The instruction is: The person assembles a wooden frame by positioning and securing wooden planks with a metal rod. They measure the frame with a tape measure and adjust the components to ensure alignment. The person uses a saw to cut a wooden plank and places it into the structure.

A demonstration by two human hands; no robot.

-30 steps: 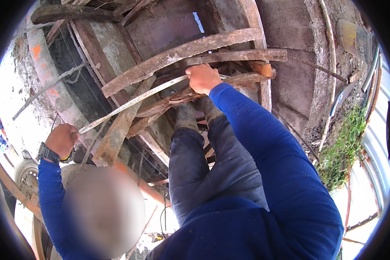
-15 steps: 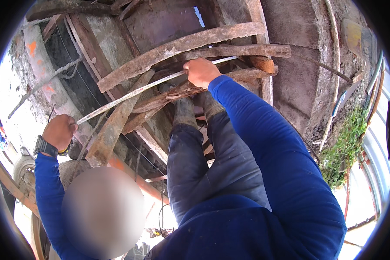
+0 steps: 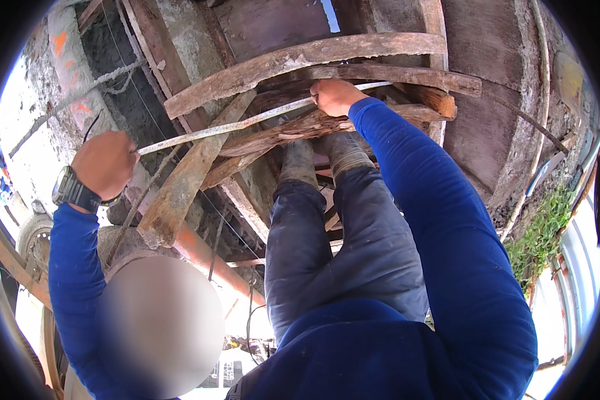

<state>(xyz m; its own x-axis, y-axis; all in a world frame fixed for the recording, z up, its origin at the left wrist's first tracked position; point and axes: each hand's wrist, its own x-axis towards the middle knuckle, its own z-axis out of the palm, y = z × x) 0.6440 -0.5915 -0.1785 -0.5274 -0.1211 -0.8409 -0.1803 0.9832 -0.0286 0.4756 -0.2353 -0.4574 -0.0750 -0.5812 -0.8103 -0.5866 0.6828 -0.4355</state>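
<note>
While the weathered timber formwork [image 3: 300,60] of curved planks and props spans a rough concrete wall [image 3: 107,73], a person in blue sleeves holds a long, thin steel rod [image 3: 247,121] across it; the rod looks only part-way placed, lying loose with no fixing visible. The right hand [image 3: 333,97] is clenched around the pale, slightly bowed rod near its far end. The left hand [image 3: 103,163], wristwatch [image 3: 73,190] below it, is fisted at the near end.
</note>
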